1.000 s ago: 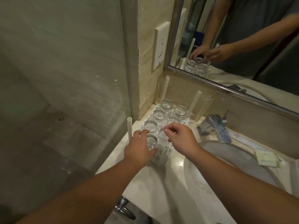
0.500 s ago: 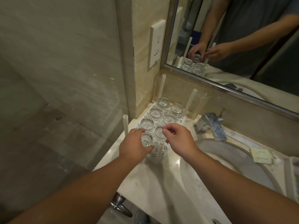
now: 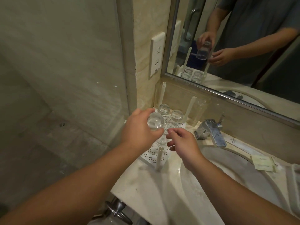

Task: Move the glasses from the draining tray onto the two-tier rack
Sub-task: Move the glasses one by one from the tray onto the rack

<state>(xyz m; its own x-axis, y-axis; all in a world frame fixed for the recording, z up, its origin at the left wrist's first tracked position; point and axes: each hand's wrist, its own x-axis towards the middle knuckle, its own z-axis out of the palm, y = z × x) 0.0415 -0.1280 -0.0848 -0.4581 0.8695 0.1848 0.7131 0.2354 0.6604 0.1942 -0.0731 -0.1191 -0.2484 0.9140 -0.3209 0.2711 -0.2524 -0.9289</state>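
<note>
Holding a clear glass [image 3: 155,123] by its side wall, base toward the camera, the left hand [image 3: 139,129] has it lifted clear above the white perforated draining tray [image 3: 151,155], which sits in the corner of the marble worktop [image 3: 146,189] against the wall. The mirror [image 3: 235,46] shows the same glass mouth-down, probably kept inverted so it can go onto the rack as it drained. The left fingers are wrapped round the glass, thumb on the near side, wrist bent slightly inward with the forearm reaching in from lower left. The right hand [image 3: 183,143] hovers just beside it, low over the tray's near half, fingers loosely curled and holding nothing, thumb and forefinger narrowly apart, seemingly ready to pick another. Three more upturned glasses stand at the back of the tray [image 3: 164,109] [image 3: 177,115] [image 3: 170,125], close together, and another shows partly beneath the hands. White upright posts [image 3: 159,158] rise at the tray's corners, likely the supports of the two-tier rack, though no upper tier is in place that I can see. To the right are the chrome tap [image 3: 211,133] and the basin [image 3: 227,184].
</note>
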